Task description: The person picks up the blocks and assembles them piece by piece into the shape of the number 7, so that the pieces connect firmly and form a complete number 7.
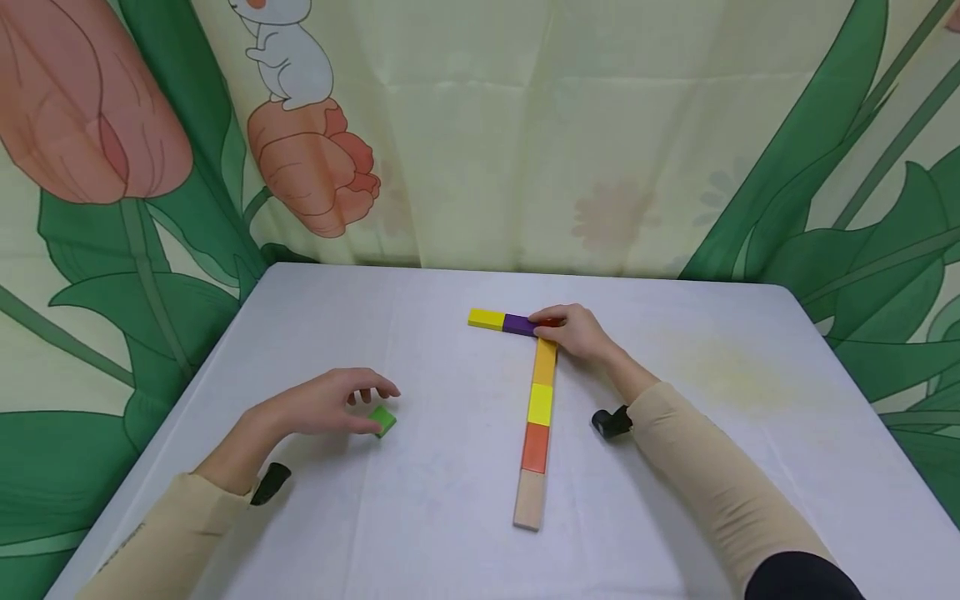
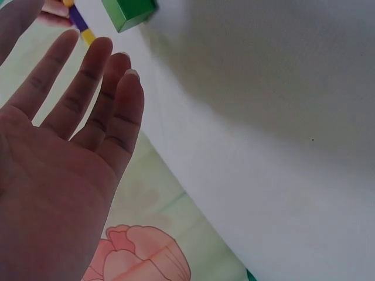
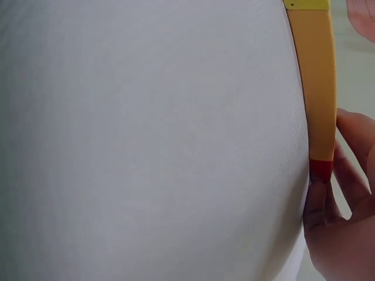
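In the head view my left hand (image 1: 322, 402) hovers over the table's left side, fingers loosely spread, by a green block (image 1: 386, 419). The thumb overlaps the block's near side; whether it touches cannot be told. My right hand (image 1: 577, 332) pinches a dark red block (image 3: 321, 170) at the far end of a column of blocks, partly hidden by its fingers. To its left lie a purple block (image 1: 519, 325) and a yellow block (image 1: 486, 318). Running toward me are an orange block (image 1: 545, 360), another yellow block (image 1: 540, 404), an orange-red block (image 1: 535, 447) and a plain wood block (image 1: 529, 500).
A white-covered table (image 1: 435, 517) bears all the blocks. Behind it hangs a curtain (image 1: 487, 150) printed with tulips, leaves and a rabbit. A black wrist camera (image 1: 611, 422) sits by the right cuff, another black device (image 1: 271, 483) by the left.
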Action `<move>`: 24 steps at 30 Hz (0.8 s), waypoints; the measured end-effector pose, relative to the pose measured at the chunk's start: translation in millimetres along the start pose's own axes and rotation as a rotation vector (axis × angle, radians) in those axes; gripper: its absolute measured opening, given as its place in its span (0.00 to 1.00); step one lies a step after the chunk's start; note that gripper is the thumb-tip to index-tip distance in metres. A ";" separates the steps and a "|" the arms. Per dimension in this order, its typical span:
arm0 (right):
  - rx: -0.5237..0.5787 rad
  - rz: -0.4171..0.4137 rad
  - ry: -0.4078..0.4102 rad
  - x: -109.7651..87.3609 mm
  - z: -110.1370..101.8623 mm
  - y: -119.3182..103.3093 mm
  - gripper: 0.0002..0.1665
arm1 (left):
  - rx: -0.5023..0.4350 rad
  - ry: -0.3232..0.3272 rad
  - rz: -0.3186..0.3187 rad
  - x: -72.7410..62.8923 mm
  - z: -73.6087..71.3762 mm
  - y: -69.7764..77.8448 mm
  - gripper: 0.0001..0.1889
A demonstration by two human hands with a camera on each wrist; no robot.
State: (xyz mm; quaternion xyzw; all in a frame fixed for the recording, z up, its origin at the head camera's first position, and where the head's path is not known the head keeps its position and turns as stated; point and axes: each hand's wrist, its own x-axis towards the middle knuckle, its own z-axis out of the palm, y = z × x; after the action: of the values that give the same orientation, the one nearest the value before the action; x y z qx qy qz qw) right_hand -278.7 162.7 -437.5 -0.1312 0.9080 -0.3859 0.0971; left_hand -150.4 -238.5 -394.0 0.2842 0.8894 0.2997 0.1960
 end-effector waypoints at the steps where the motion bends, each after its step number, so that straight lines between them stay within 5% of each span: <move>1: 0.016 0.006 0.000 -0.1 -0.2 0.2 0.18 | 0.000 -0.001 0.001 0.4 0.3 0.0 0.24; 24: 0.097 0.041 -0.019 1.9 -0.8 0.3 0.17 | 0.028 -0.029 0.047 1.3 11.5 -2.6 0.21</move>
State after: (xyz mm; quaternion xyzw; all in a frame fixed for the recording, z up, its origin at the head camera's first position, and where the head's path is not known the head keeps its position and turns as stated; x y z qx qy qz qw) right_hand -280.8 162.8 -437.4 -0.1114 0.8898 -0.4261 0.1196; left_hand -146.5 -234.6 -404.4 0.3118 0.8838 0.2876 0.1977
